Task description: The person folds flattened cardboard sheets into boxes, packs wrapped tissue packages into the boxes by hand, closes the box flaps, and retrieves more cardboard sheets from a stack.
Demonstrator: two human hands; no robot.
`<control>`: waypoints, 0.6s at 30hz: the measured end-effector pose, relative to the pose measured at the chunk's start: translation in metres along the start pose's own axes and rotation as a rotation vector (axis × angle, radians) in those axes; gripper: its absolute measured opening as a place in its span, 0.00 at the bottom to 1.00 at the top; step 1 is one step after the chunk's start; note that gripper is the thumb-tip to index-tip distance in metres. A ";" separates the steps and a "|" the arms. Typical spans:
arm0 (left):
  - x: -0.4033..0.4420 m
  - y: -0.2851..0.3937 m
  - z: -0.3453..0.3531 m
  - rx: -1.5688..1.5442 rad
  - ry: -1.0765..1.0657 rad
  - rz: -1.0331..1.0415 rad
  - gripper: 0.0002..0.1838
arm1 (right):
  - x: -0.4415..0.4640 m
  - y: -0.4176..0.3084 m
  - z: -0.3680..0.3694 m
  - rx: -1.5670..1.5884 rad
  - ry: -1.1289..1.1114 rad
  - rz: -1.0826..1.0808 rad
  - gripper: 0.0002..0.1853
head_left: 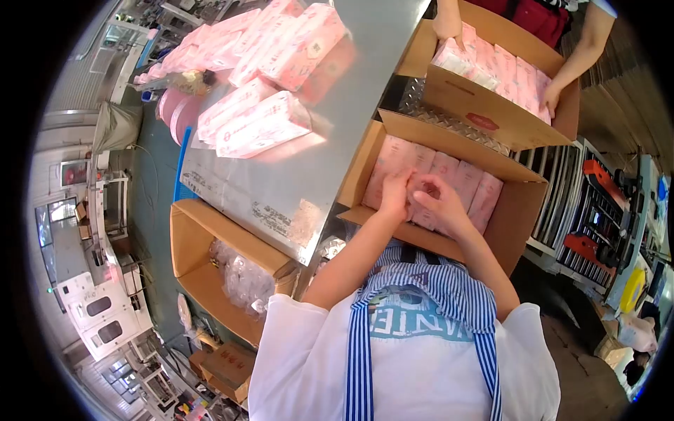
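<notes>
An open cardboard box in front of me holds a row of pink tissue packs. My left hand reaches into it, its fingers extended against the packs on the left side. Beside it, my right hand is over the middle packs, with thumb and fingers apart and curved. Neither hand has a pack lifted out. The lower ends of some packs are hidden by my hands and the near box wall.
Beyond stands another box of pink packs, with a co-worker's two hands in it. Stacked packs lie on the metal table at left. Below it, a box holds clear plastic. A roller conveyor runs at right.
</notes>
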State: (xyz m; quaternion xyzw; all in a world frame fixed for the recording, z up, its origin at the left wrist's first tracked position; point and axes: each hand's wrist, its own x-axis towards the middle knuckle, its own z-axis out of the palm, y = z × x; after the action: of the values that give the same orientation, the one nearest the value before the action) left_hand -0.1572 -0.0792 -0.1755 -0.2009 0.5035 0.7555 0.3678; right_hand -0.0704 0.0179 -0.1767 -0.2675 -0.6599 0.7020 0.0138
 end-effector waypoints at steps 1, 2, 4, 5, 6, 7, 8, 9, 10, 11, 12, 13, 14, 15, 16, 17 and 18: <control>0.013 -0.012 -0.007 0.121 0.039 0.146 0.07 | 0.003 0.003 -0.002 -0.036 -0.095 -0.067 0.19; 0.022 -0.024 -0.017 0.124 0.053 0.140 0.07 | 0.005 0.005 -0.007 -0.029 -0.103 -0.056 0.19; 0.024 -0.017 -0.031 0.145 0.214 0.299 0.08 | 0.011 0.003 -0.016 0.061 -0.225 0.021 0.14; 0.027 -0.010 -0.050 0.315 0.324 0.443 0.07 | 0.015 0.014 -0.022 0.066 -0.240 0.027 0.14; 0.027 0.000 -0.073 0.487 0.435 0.584 0.07 | 0.021 0.037 -0.031 -0.387 -0.234 -0.126 0.11; 0.010 0.017 -0.101 0.504 0.523 0.653 0.07 | 0.024 0.061 -0.038 -0.840 -0.222 -0.284 0.09; -0.006 0.033 -0.130 0.524 0.616 0.718 0.07 | 0.026 0.087 -0.040 -0.971 -0.424 -0.133 0.10; -0.044 0.064 -0.125 0.661 0.820 0.770 0.08 | 0.029 0.114 -0.037 -1.097 -0.622 0.021 0.12; -0.060 0.075 -0.165 0.721 1.034 0.910 0.09 | 0.026 0.141 -0.030 -1.094 -0.635 0.023 0.12; -0.086 0.085 -0.185 0.953 1.275 0.962 0.10 | 0.022 0.168 -0.025 -1.143 -0.703 -0.011 0.13; -0.113 0.089 -0.216 1.054 1.412 0.966 0.09 | 0.023 0.189 -0.023 -1.191 -0.762 -0.041 0.14; -0.139 0.092 -0.245 1.164 1.600 0.632 0.11 | 0.028 0.204 -0.021 -1.190 -0.755 -0.019 0.14; -0.163 0.097 -0.255 1.328 1.549 0.248 0.16 | 0.031 0.218 -0.017 -1.101 -0.777 0.042 0.14; -0.185 0.081 -0.307 1.544 1.467 0.129 0.17 | 0.033 0.225 -0.016 -1.008 -0.797 0.102 0.14; -0.198 0.060 -0.362 1.750 1.375 0.018 0.19 | 0.037 0.228 -0.025 -0.954 -0.592 0.198 0.15; -0.208 0.051 -0.389 1.653 1.292 -0.092 0.19 | 0.044 0.231 -0.040 -0.897 -0.387 0.286 0.15; -0.210 0.050 -0.403 1.551 1.211 -0.200 0.20 | 0.060 0.248 -0.067 -0.828 -0.152 0.243 0.16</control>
State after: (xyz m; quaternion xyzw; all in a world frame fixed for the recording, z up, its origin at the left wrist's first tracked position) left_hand -0.0855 -0.5309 -0.1696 -0.2985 0.9428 -0.0484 0.1399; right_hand -0.0131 0.0696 -0.4285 -0.2738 -0.8485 0.3926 -0.2256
